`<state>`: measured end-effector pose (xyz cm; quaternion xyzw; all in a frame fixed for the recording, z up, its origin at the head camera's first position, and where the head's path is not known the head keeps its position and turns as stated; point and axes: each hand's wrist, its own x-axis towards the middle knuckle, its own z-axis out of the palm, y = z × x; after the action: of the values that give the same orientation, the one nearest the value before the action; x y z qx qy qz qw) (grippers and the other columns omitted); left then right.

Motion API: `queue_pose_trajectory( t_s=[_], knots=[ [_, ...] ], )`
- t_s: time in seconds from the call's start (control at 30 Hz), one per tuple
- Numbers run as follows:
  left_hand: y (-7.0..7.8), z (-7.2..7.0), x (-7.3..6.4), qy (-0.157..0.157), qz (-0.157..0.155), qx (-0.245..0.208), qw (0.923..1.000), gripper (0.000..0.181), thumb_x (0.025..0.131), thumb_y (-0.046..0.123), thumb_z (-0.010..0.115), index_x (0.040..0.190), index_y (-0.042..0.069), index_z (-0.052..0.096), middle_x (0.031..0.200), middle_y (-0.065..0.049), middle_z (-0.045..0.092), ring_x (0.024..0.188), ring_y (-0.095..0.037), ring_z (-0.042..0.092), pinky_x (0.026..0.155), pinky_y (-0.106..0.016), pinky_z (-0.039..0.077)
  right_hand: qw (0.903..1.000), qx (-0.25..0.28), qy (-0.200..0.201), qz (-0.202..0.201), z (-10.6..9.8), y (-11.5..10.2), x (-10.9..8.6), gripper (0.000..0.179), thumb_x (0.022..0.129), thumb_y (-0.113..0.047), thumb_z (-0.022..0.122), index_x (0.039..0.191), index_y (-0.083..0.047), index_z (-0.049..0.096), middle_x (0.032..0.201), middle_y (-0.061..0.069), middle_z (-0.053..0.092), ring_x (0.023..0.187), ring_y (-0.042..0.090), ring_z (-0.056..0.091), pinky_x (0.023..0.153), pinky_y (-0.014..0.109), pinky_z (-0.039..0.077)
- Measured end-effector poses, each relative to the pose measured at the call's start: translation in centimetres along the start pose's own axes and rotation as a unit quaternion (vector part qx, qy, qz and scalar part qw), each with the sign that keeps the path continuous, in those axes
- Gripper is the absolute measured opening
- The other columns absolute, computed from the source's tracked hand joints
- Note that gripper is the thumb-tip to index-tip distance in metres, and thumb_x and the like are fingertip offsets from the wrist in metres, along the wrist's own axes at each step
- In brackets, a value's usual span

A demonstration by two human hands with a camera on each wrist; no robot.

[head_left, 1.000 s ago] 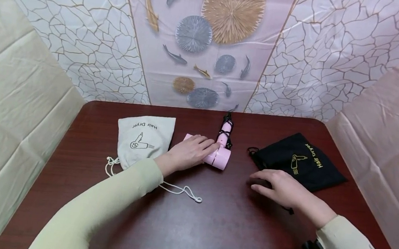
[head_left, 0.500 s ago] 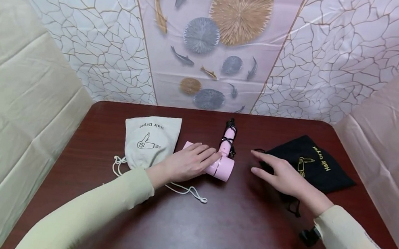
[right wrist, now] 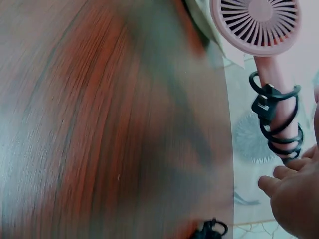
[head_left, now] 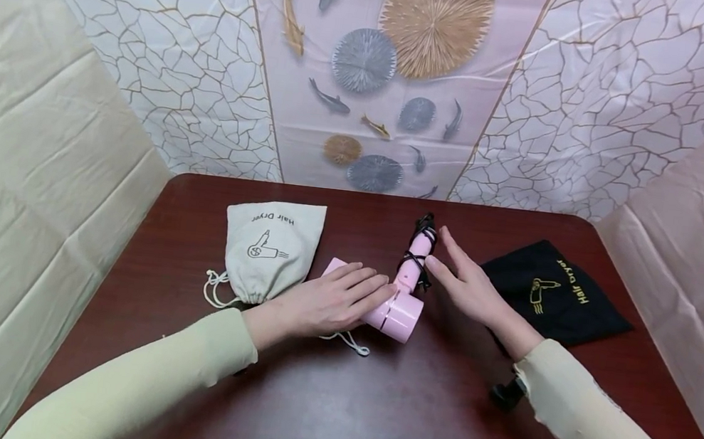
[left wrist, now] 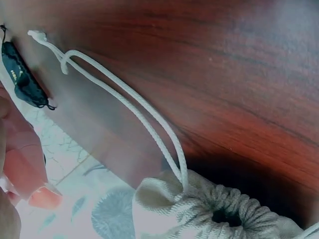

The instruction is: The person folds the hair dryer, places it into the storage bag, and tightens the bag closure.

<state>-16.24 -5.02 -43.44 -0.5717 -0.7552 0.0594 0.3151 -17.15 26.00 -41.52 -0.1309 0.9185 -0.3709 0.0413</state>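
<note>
A pink hair dryer (head_left: 402,318) with a black cord (head_left: 415,258) wound round its handle is in the middle of the table. My left hand (head_left: 327,303) grips its barrel from above, fingers curled over the top and hiding part of it. My right hand (head_left: 464,278) is beside the handle, fingers extended and thumb close to it; contact is unclear. In the right wrist view, the dryer's slatted round end (right wrist: 260,25) faces the camera, with the right fingers (right wrist: 284,177) near the handle's end. The left wrist view shows only part of the left hand.
Left of the dryer lies a white drawstring pouch (head_left: 268,246) marked "Hair Dryer", its loose white cord (left wrist: 124,94) reaching toward the middle. A black pouch (head_left: 556,298) lies at the right, partly behind my right forearm. Fabric-covered walls surround the dark red wooden table (head_left: 358,406).
My right hand has moved from near the black pouch to the dryer's handle. The left hand and dryer have shifted toward me and slightly right. The head view has also shifted.
</note>
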Motion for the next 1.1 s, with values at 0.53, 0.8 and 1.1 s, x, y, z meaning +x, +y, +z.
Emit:
queue_pose_trajectory(
  t_s=[0.53, 0.8, 1.1],
  knots=[
    [0.9, -0.1, 0.5, 0.075, 0.021, 0.009, 0.9969, 0.043, 0.109, 0.022, 0.048, 0.144, 0.001, 0.059, 0.137, -0.013, 0.067, 0.121, -0.027, 0.065, 0.11, -0.042, 0.053, 0.9798, 0.193, 0.049, 0.012, 2.8, -1.5, 1.5, 0.084, 0.109, -0.02, 0.062, 0.172, -0.009, 0.008, 0.176, 0.02, 0.017, 0.159, 0.039, 0.028, 0.127, 0.054, 0.029],
    [0.8, -0.2, 0.7, 0.099, 0.039, 0.02, 0.9941, 0.041, 0.11, 0.022, 0.047, 0.142, 0.0, 0.061, 0.136, -0.013, 0.068, 0.12, -0.028, 0.066, 0.108, -0.042, 0.054, 0.9784, 0.201, 0.047, -0.005, 3.2, -2.1, 1.8, 0.095, 0.103, -0.018, 0.07, 0.173, -0.014, 0.007, 0.174, 0.018, 0.025, 0.156, 0.035, 0.036, 0.124, 0.054, 0.035],
    [1.3, 0.0, 0.4, 0.11, 0.054, 0.036, 0.9918, 0.04, 0.111, 0.021, 0.046, 0.141, 0.0, 0.062, 0.138, -0.015, 0.067, 0.12, -0.029, 0.066, 0.107, -0.041, 0.055, 0.9796, 0.194, 0.02, -0.047, 3.0, -2.2, 1.9, 0.091, 0.101, -0.006, 0.071, 0.172, -0.008, 0.014, 0.173, 0.023, 0.026, 0.156, 0.038, 0.034, 0.121, 0.054, 0.036]
  ],
)
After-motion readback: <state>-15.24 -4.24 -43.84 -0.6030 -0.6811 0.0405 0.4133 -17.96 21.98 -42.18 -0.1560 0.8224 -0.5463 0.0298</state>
